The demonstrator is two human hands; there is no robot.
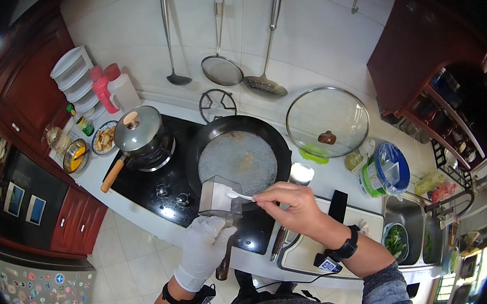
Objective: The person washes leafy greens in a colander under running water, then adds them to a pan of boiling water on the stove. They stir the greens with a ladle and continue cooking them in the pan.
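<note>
My left hand [203,244], in a white disposable glove, grips a clear plastic container [218,194] holding a white granular substance. My bare right hand [291,202] pinches the handle of a small white spoon [239,195], whose bowl is at the container's opening. Both are over the near rim of a black wok [282,148] on the gas hob. Bubbly, cloudy liquid [238,161] fills the wok's bottom, with a few brownish patches. The wok's wooden handle [223,266] points toward me beside my gloved hand.
Left of the wok stands a lidded saucepan [138,133] with its wooden handle [112,175] sticking out. A glass lid [327,122] leans on the wall. To the right lie a cutting board [299,256] and a sink [412,210] with a bowl of greens [395,240].
</note>
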